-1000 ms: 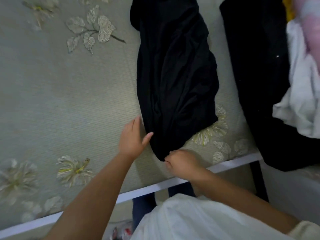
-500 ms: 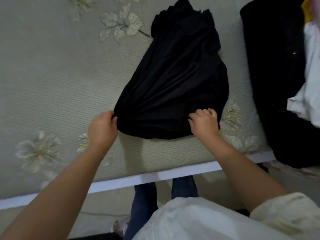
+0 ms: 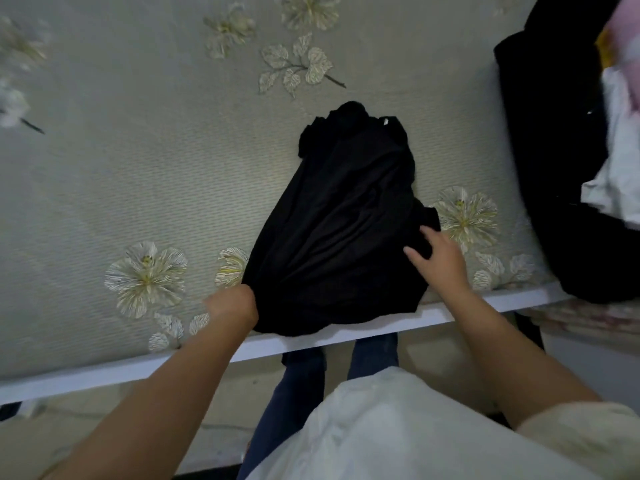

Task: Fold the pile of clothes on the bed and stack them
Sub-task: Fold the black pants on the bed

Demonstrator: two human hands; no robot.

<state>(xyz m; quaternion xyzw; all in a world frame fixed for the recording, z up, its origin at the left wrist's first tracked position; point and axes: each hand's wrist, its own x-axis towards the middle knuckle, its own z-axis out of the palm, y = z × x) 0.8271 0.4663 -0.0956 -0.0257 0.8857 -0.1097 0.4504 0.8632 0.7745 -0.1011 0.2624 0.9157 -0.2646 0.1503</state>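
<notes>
Spreading stage: my left hand [image 3: 235, 304] grips the crumpled black cloth garment's [image 3: 341, 230] near-left hem, my right hand [image 3: 438, 256], fingers relaxed, rests on its right edge; next flatten it.

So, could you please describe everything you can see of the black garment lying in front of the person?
The black garment is soft, matte fabric with shallow creases, narrow and bunched at its far end and fanning wide toward the near edge of the bed, where its hem slightly overhangs the white frame. A small white mark shows near the far end. The left hand grips its near left corner; the right hand lies on its right edge, fingers extended.
</notes>
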